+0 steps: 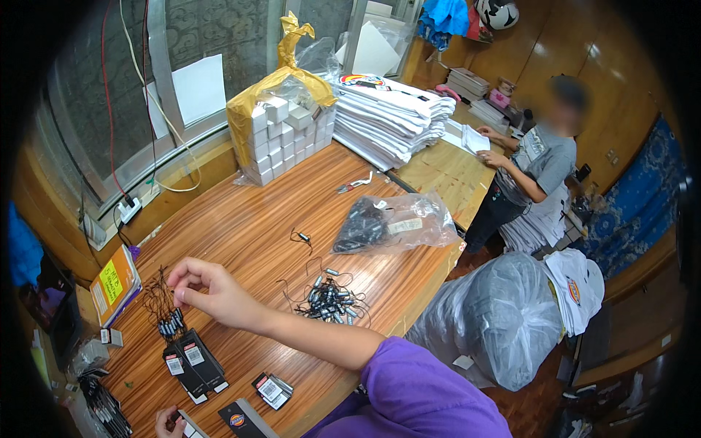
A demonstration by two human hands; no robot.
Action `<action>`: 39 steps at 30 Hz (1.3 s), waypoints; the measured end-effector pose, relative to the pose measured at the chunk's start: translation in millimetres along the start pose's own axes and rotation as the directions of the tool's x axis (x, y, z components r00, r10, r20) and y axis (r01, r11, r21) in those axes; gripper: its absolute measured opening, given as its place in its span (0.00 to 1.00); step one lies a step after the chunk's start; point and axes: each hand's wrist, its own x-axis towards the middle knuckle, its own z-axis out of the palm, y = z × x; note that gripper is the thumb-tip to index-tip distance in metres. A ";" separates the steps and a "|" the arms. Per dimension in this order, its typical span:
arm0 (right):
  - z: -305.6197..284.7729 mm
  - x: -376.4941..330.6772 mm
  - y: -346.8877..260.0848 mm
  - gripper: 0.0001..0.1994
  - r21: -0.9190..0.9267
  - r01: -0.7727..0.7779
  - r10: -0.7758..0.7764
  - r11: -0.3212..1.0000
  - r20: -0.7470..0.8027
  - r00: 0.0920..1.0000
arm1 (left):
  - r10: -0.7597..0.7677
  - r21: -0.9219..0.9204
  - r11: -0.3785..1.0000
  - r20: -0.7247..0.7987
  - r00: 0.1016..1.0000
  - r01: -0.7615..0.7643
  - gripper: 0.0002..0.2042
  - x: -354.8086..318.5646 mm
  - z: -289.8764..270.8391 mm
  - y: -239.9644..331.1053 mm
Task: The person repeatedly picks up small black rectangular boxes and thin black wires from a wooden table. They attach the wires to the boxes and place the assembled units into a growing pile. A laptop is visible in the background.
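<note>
My right hand (208, 292) reaches across the table with fingers curled in a pinch, right at the loose ends of several black hang-tag strings (157, 299); it seems to hold one of them. Small dark toggles (171, 323) on these strings lie in a row above a stack of black hang tags (193, 369) with white labels. At the lower edge my left hand (169, 423) shows only partly, its fingers closed at a black tag with a white label (191, 428). Beside that lies a larger black tag (244, 421) with a round emblem, and a small pile of tags (273, 391).
A heap of toggled strings (332, 298) lies past my forearm, with one loose string (301, 236) beyond. Further back are a plastic bag (394, 223), pliers (355, 182), boxed stacks (285, 139) and folded white garments (391, 117). A person (540, 160) handles white cloth.
</note>
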 end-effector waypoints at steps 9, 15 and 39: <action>2.0 -0.5 3.6 0.06 0.091 -0.033 0.032 0.995 0.013 0.999 | -0.027 0.059 0.998 -0.039 0.999 0.030 0.19 -11.2 0.1 14.2; 3.4 0.0 4.3 0.07 0.111 -0.037 0.034 0.993 0.028 0.999 | 0.041 0.165 0.986 -0.136 0.990 -0.019 0.17 -16.9 9.9 52.0; 60.2 10.4 -10.5 0.07 0.053 0.092 -0.091 0.994 -0.016 0.996 | 0.370 -0.156 0.830 -0.563 0.739 -0.535 0.14 66.0 22.9 184.7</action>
